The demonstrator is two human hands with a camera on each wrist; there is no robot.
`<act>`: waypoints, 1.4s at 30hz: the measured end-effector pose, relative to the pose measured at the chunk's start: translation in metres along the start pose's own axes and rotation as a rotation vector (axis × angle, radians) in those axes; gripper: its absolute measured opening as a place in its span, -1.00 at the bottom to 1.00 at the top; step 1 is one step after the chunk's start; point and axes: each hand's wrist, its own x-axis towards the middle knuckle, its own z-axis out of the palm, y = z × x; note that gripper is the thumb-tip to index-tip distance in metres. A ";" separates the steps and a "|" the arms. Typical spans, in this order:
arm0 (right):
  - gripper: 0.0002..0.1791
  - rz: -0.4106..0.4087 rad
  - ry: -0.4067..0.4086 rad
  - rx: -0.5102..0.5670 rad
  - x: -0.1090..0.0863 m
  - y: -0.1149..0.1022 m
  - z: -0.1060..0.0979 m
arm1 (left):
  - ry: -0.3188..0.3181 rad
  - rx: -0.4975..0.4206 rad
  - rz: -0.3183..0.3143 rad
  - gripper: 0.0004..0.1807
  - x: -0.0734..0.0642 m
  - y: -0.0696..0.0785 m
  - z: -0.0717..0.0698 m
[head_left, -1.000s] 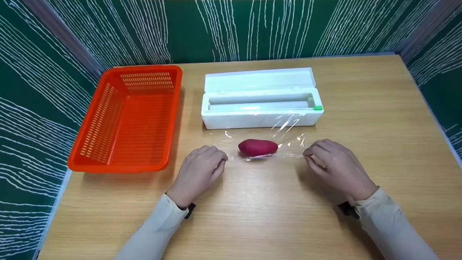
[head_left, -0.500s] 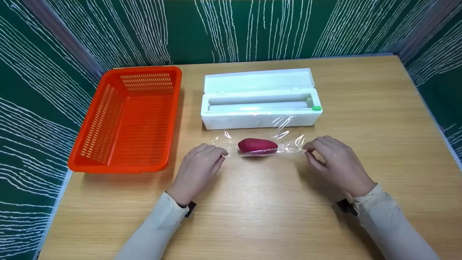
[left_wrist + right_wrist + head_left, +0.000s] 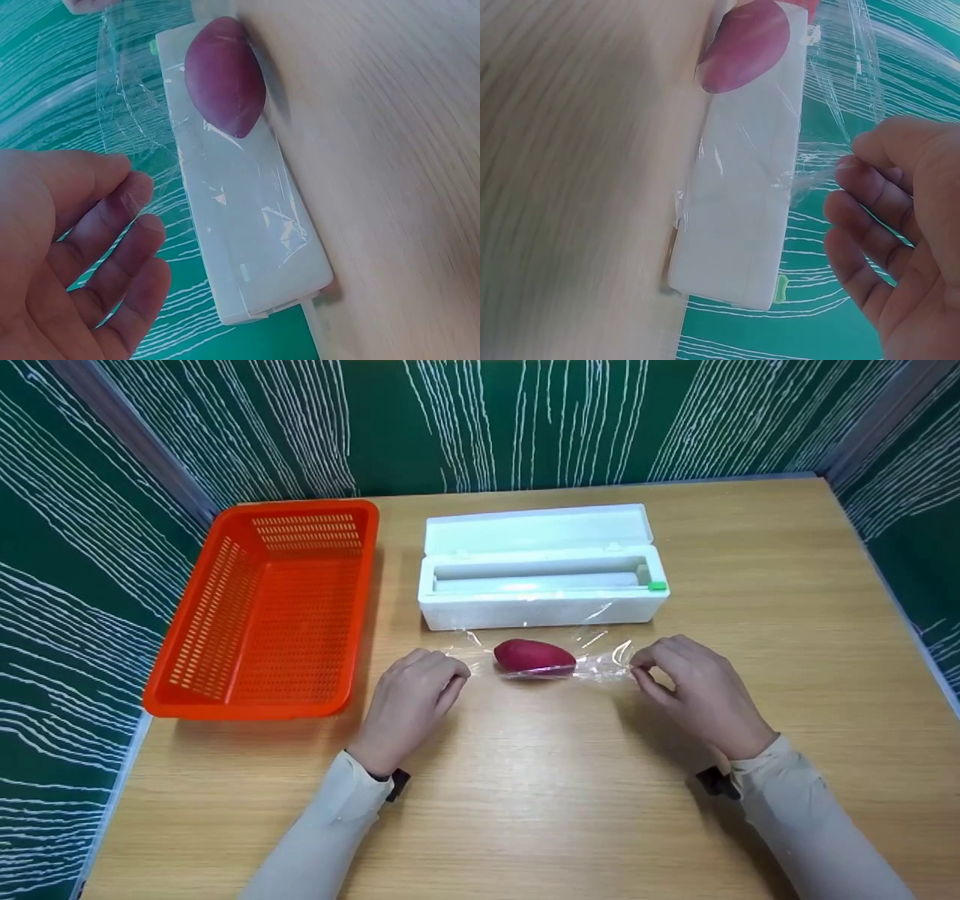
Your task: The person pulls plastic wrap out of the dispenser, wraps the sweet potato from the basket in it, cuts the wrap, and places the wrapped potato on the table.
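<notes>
A purple-red sweet potato (image 3: 532,652) lies on clear cling film (image 3: 606,667) drawn out from the white dispenser box (image 3: 540,613). My left hand (image 3: 411,705) pinches the film's near left corner between thumb and index finger. At the near right corner my right hand (image 3: 691,694) does the same. The film's near edge is raised and crosses the front of the sweet potato. In the left wrist view the film runs from the thumb and index fingertips (image 3: 136,187), the other fingers loosely bent. The right wrist view shows the film gathered at the fingertips (image 3: 849,171).
The dispenser box stands behind the sweet potato with its lid (image 3: 536,529) up, a roll (image 3: 536,581) inside and a green slider (image 3: 657,586) at its right end. An orange-red plastic basket (image 3: 341,690) is at the left. Green, white-streaked panels surround the wooden table (image 3: 555,825).
Both hands have moved slightly away from the body, toward the box. The film's near edge has come up from the table over the sweet potato's front, and the sweet potato has shifted a little toward the box.
</notes>
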 end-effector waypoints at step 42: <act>-0.96 0.285 -0.019 -0.031 0.030 0.012 0.015 | 0.084 -0.099 -0.188 -0.88 0.046 -0.006 0.021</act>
